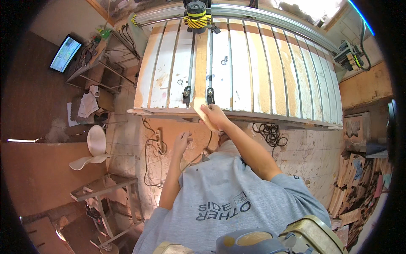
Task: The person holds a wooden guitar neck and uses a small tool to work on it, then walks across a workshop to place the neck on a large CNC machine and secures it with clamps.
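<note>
My right hand (214,116) is closed around a pale, flat wooden piece (204,113) with an angled end, at the front edge of the slotted machine table (241,76). Just beyond it, a long wooden board (200,63) lies lengthwise on the table, running back beneath a spindle (197,17) with yellow and black stripes. Two dark clamps, a left one (186,93) and a right one (210,94), sit beside the board's near end. My left hand (182,142) hangs below the table edge, fingers loosely bent and apart, with nothing seen in it.
Coiled black cable (270,134) lies on the floor under the table's front. A power strip (159,142) with cords is near my left hand. Leftward stand a white chair (96,142), a metal frame (105,186) and a lit monitor (65,53). Wood offcuts (349,190) are piled at right.
</note>
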{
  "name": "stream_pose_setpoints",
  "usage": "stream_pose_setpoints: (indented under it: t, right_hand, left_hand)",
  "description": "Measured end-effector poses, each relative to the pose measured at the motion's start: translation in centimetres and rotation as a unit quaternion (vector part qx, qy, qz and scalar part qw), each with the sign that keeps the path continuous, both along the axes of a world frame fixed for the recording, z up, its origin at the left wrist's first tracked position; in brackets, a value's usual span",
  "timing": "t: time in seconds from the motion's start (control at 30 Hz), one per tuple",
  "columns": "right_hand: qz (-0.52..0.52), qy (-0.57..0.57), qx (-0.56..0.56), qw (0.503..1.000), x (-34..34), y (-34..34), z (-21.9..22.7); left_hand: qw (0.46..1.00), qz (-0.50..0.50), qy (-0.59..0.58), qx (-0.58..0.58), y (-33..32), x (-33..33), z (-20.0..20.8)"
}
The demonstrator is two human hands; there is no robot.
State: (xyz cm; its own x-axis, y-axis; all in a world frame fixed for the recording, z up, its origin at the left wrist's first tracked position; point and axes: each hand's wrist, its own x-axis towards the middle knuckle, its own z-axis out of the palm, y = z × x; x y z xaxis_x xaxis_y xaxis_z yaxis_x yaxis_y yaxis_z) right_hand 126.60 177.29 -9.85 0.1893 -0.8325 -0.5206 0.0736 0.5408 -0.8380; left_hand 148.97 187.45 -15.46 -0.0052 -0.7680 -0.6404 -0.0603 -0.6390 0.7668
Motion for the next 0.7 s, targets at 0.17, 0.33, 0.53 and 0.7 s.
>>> stream_pose_setpoints:
  t: [0.17, 0.33, 0.53, 0.7]
  right_hand:
    - [0.047, 0.122, -0.093, 0.987, -1.0, -1.2, -3.1]
    - [0.130, 0.259, -0.129, 0.948, -1.9, -1.9, -0.9]
    - [0.077, 0.407, -0.181, 0.892, -6.2, -5.1, 3.9]
    - [0.107, 0.429, -0.266, 0.857, -4.5, -7.6, 2.6]
  left_hand:
    - [0.996, 0.029, 0.082, -0.020, -5.0, -4.7, 4.7]
    - [0.996, 0.029, -0.007, -0.079, -7.6, -8.2, 6.3]
    - [0.984, 0.057, -0.117, -0.122, -8.2, -10.2, 6.6]
    - [0.979, 0.106, -0.098, -0.142, -8.7, -10.7, 5.6]
